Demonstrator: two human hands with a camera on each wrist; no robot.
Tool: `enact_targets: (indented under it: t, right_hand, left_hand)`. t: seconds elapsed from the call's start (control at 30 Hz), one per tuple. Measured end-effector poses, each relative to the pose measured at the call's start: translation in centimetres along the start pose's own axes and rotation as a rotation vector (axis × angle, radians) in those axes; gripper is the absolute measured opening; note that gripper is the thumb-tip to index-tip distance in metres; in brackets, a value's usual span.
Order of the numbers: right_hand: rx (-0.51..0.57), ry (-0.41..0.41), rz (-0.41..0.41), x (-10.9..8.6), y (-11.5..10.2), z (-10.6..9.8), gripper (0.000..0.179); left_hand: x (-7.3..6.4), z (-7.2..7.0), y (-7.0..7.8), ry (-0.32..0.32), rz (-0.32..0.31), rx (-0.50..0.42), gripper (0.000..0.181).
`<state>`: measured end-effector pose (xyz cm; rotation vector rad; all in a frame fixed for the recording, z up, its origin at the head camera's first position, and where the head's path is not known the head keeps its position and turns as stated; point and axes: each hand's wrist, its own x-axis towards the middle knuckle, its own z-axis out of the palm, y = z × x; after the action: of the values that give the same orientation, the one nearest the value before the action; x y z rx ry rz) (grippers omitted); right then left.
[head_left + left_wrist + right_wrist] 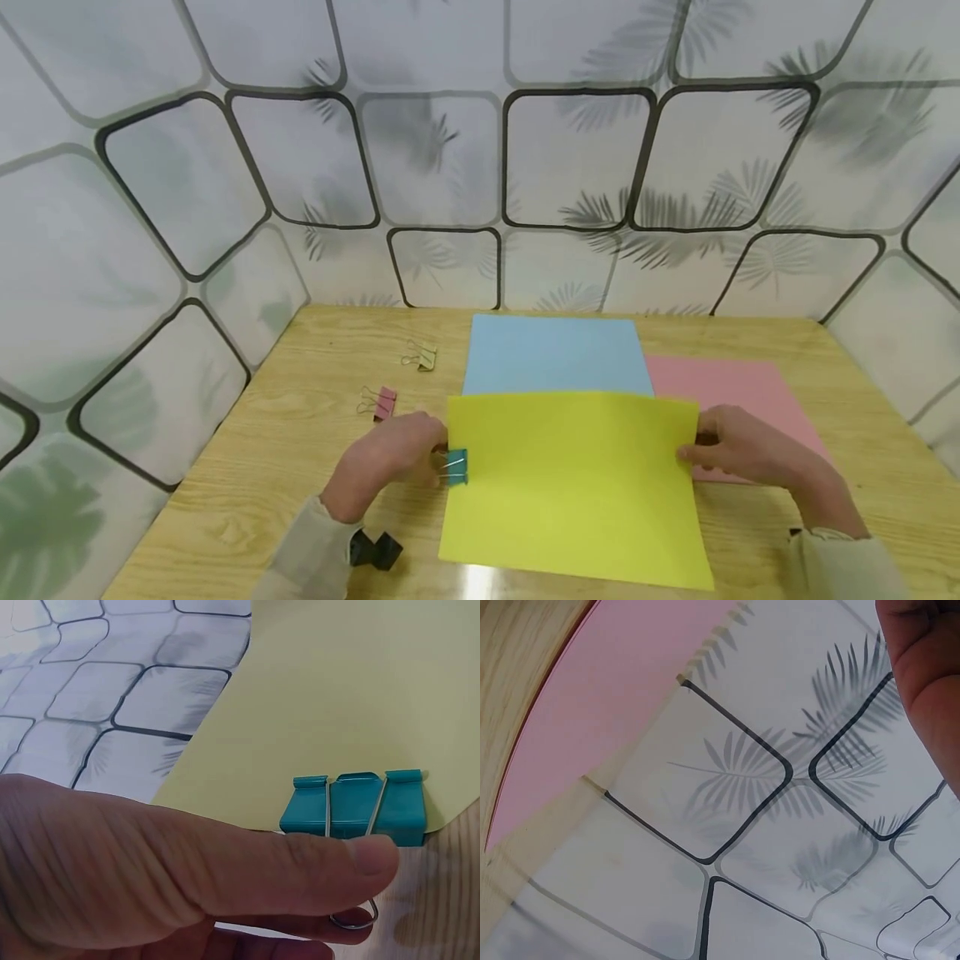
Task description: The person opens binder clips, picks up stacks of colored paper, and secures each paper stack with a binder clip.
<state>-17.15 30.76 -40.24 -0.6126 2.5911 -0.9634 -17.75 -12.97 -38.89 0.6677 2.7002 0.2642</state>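
Observation:
A sheet of yellow paper [577, 492] is held between both hands above the wooden table. On its left edge sits a teal binder clip [352, 806], its jaws biting the paper. My left hand [393, 450] pinches the wire handles of this clip between thumb and fingers, as the left wrist view shows close up. At the opposite edge my right hand [750, 446] grips the paper, thumb in front and fingers behind. Only part of the right hand [926, 690] shows in the right wrist view, and the paper is out of that frame.
Blue paper [555, 354] lies behind the yellow sheet, partly covered by it. Pink paper [727, 383] lies at the right, under the right hand. A pink binder clip [385, 404] and a yellow binder clip [427, 358] lie at the left. Patterned curtains surround the table [247, 500].

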Motion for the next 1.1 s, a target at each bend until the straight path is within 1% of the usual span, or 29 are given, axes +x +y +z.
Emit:
enact_targets:
  t: [0.17, 0.37, 0.43, 0.63, 0.77, 0.87, 0.97, 1.1]
  right_hand:
    - [0.001, -0.007, 0.020, 0.1, 0.2, 0.3, 0.044]
    - [-0.002, -0.010, 0.041, 0.5, 0.2, 0.6, 0.055]
    - [-0.022, -0.006, 0.039, 0.7, 0.2, 0.7, 0.055]
    - [-0.115, 0.020, 0.031, 1.1, 0.1, 1.1, 0.049]
    - [-0.137, 0.028, 0.035, 1.3, 0.1, 1.3, 0.047]
    - [-0.148, 0.030, 0.045, 1.5, 0.2, 1.5, 0.046]
    - [-0.163, 0.033, 0.067, 1.7, 0.3, 1.7, 0.045]
    - [-0.172, 0.026, 0.097, 1.8, 0.4, 1.9, 0.043]
  left_hand:
    - [0.0, 0.1, 0.0, -0.033, 0.014, -0.023, 0.021]
    - [0.0, 0.0, -0.1, -0.045, 0.047, -0.034, 0.020]
    - [0.0, -0.1, -0.2, -0.046, 0.059, -0.046, 0.018]
    - [0.0, -0.2, -0.5, -0.057, 0.073, -0.125, 0.011]
    - [0.0, -0.1, -0.7, -0.069, 0.083, -0.170, 0.024]
    - [0.0, 0.0, -0.7, -0.076, 0.077, -0.185, 0.028]
    - [0.1, 0.0, -0.6, -0.086, 0.064, -0.192, 0.027]
    - [0.1, 0.1, -0.6, -0.079, 0.080, -0.162, 0.034]
